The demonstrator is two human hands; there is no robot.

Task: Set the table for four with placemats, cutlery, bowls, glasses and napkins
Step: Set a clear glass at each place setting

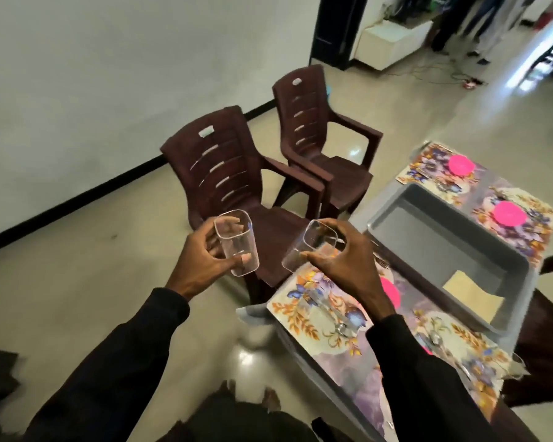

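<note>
My left hand (201,256) grips a clear square glass (237,240) upright, out over the floor left of the table. A second clear glass (310,242), tilted, is held in my right hand (342,260) above the near left corner of the table. Floral placemats lie on the table: one below my right hand (313,309), two at the far end (428,169) (521,218). Pink bowls (461,165) (509,213) sit on the far mats; a third pink bowl (391,291) shows behind my right wrist. Cutlery (336,317) lies on the near mat.
A grey plastic tub (406,199) stands mid-table with a folded cream napkin (470,290) inside. Two dark brown plastic chairs (224,173) (316,122) stand left of the table. People's legs and cables are far back right.
</note>
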